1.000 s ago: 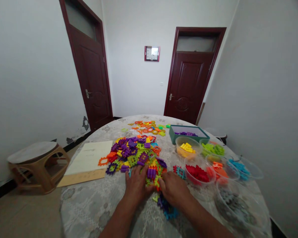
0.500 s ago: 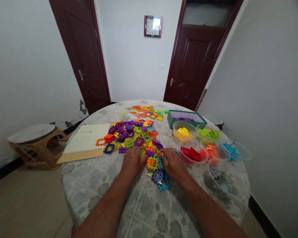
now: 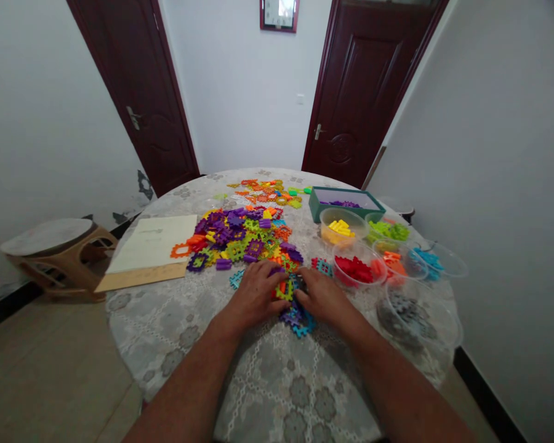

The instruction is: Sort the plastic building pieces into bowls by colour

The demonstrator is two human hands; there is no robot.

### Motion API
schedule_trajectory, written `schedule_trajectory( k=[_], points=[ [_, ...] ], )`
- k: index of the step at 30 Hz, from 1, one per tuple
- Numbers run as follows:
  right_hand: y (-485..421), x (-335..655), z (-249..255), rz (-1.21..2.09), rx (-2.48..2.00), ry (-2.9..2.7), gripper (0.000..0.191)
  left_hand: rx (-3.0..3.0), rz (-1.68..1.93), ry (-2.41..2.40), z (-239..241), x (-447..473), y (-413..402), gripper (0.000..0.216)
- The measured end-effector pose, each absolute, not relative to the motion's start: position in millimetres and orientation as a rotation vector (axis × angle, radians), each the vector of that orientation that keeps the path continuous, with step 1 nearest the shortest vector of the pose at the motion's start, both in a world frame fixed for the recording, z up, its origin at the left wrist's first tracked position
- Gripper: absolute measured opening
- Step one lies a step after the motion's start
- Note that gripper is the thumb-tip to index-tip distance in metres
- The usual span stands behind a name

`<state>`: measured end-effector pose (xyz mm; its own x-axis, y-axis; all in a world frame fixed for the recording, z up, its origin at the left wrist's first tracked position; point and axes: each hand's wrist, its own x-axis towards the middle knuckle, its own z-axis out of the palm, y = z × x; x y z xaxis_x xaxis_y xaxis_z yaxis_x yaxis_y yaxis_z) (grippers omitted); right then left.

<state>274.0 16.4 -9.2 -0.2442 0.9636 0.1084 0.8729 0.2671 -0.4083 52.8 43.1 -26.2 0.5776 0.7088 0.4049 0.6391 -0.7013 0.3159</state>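
Note:
My left hand (image 3: 259,289) lies over the near end of a heap of colourful plastic gear-shaped building pieces (image 3: 235,235), its thumb and fingers spread apart. Beneath and beside it are a yellow-green piece (image 3: 285,290) and orange and purple ones. Facing it, my right hand (image 3: 324,298) rests at the right side of the same small pile, with thumb and index finger apart; something greyish between them is too small to name. Blue pieces (image 3: 305,326) lie just below the hands. A blue and red piece (image 3: 322,266) sits beyond my right hand.
Clear bowls on the right hold yellow (image 3: 340,228), green (image 3: 388,231), red (image 3: 354,269), orange (image 3: 394,264), blue (image 3: 428,262) and grey pieces (image 3: 409,315). Behind them stands a green box (image 3: 316,209) with purple pieces. Paper (image 3: 154,243) lies left; more pieces (image 3: 270,192) lie at the back.
My left hand has moved right over the small pile, uncovering a blue piece at its left. My right hand's thumb has spread from its index finger. The view has tilted down slightly.

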Motion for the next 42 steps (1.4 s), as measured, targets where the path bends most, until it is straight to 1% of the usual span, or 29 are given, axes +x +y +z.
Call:
schedule_trajectory(
  k=[3, 7, 9, 16, 22, 26, 30, 32, 33, 35, 38, 42],
  points=[
    [23, 271, -17, 0.413, -1.551, -2.108, 0.045, 2.649, 0.762, 1.154, -26, 50, 45, 0.048],
    [31, 273, -18, 0.447, -1.485, -1.971, 0.039, 2.61, 0.828, 1.182, -26, 44, 49, 0.044],
    [34, 276, -16, 0.425, -1.503, -1.898, 0.035, 2.593, 0.874, 1.232, -26, 41, 52, 0.045],
    [36, 282, -13, 0.412, -1.556, -1.778, 0.029, 2.527, 1.048, 1.563, -26, 26, 63, 0.055],
    [37, 280, -19, 0.611, -1.523, -1.603, 0.027, 2.443, 0.918, 1.763, -31, 21, 65, 0.054],
    [39, 280, -20, 0.731, -1.473, -1.53, 0.028, 2.394, 0.99, 1.766, -31, 22, 65, 0.05],
    [39, 279, -18, 0.77, -1.416, -1.487, 0.028, 2.275, 1.261, 1.637, -16, 30, 59, 0.038],
    [37, 276, -16, 0.679, -1.358, -1.533, 0.024, 2.11, 1.33, 1.48, -6, 38, 53, 0.031],
    [35, 274, -15, 0.607, -1.312, -1.582, 0.021, 1.986, 1.316, 1.392, -2, 42, 50, 0.031],
    [31, 270, -13, 0.465, -1.193, -1.692, 0.016, 1.715, 1.223, 1.222, 4, 49, 44, 0.041],
    [25, 264, -11, 0.343, -1.048, -1.807, 0.024, 1.409, 1.099, 1.053, 8, 55, 39, 0.055],
    [22, 262, -10, 0.291, -0.989, -1.85, 0.028, 1.176, 1.097, 0.966, 9, 54, 40, 0.065]
  ],
)
